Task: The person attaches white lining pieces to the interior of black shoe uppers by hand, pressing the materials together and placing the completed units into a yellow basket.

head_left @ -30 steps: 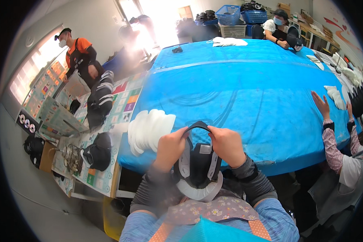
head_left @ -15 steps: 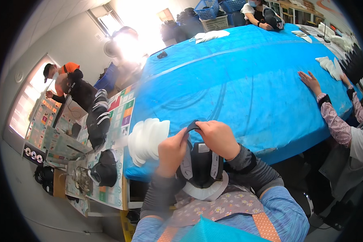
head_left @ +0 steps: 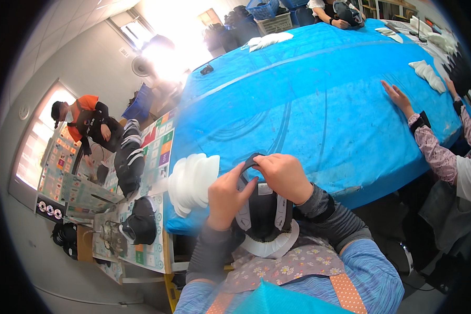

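A black cap [head_left: 261, 211] is upturned before me, its inside and a small white label showing. A white crescent-shaped piece [head_left: 275, 247] lies along its near edge, against my apron. At the far edge, my right hand [head_left: 285, 177] pinches the cap's dark band between thumb and fingers. My left hand [head_left: 226, 198] is at the other side of this band; its fingertips hold the band while its thumb stands apart over the cap's opening. Left of my left hand, a stack of white curved pieces [head_left: 193, 183] lies on the blue-covered table [head_left: 256, 115].
At the right, a co-worker's hand [head_left: 397, 98] rests over the table near white pieces [head_left: 427, 76]. Another person handles a dark cap [head_left: 347, 14] at the far end. Black caps [head_left: 139, 221] sit on the left bench, where a person in orange [head_left: 86, 120] stands.
My left thumb has lifted off the band and spread inward; my right hand keeps its pinch. The person in orange has leaned down, lowering their hands toward the bench.
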`<act>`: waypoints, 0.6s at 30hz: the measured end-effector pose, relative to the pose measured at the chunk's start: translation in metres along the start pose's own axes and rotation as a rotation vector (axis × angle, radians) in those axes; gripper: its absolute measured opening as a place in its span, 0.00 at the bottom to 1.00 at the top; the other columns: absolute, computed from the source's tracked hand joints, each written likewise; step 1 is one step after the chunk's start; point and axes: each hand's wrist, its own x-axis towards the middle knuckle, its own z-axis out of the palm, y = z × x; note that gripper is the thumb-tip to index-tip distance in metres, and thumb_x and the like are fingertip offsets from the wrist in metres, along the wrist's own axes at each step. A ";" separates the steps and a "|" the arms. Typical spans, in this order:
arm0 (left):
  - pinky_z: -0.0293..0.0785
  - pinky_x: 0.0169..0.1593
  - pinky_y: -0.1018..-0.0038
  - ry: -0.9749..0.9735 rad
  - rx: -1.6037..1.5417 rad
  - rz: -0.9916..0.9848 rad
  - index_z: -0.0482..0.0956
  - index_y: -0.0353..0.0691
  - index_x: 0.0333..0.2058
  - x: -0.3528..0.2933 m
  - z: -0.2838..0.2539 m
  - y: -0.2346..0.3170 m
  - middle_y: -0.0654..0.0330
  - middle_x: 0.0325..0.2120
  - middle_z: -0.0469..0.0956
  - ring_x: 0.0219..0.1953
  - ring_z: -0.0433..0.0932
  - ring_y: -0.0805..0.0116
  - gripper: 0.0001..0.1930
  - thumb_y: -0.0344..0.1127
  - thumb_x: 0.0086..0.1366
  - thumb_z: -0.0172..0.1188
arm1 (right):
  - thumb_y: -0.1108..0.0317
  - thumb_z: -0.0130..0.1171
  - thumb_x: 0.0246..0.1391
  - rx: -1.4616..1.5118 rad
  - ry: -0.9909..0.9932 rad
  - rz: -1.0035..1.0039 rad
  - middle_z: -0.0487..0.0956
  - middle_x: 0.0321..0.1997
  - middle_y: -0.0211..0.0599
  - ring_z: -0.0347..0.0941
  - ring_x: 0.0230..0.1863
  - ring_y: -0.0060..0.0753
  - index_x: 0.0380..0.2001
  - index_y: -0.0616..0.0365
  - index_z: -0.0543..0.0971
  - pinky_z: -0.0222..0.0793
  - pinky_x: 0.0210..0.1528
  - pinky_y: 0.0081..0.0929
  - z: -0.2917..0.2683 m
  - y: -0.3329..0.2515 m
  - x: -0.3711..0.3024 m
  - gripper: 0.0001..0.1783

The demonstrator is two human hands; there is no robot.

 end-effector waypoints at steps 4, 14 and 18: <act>0.74 0.30 0.64 -0.030 0.002 -0.084 0.85 0.40 0.45 -0.005 0.001 -0.008 0.49 0.27 0.82 0.26 0.81 0.53 0.13 0.32 0.62 0.65 | 0.68 0.62 0.54 0.043 0.044 -0.054 0.80 0.30 0.38 0.79 0.34 0.43 0.38 0.58 0.78 0.74 0.33 0.37 -0.001 -0.004 0.005 0.09; 0.74 0.30 0.62 -0.144 -0.012 -0.233 0.84 0.40 0.45 -0.007 -0.004 -0.007 0.48 0.26 0.82 0.27 0.81 0.49 0.11 0.34 0.64 0.63 | 0.73 0.60 0.49 0.053 0.034 -0.053 0.81 0.32 0.41 0.79 0.35 0.45 0.40 0.60 0.78 0.74 0.35 0.39 -0.003 0.002 -0.002 0.12; 0.74 0.30 0.61 -0.170 0.022 -0.270 0.84 0.42 0.45 -0.011 -0.002 -0.010 0.47 0.26 0.81 0.27 0.81 0.47 0.12 0.38 0.66 0.62 | 0.76 0.56 0.50 0.083 0.143 -0.056 0.79 0.29 0.41 0.78 0.32 0.47 0.35 0.59 0.77 0.73 0.32 0.40 0.000 0.001 -0.003 0.08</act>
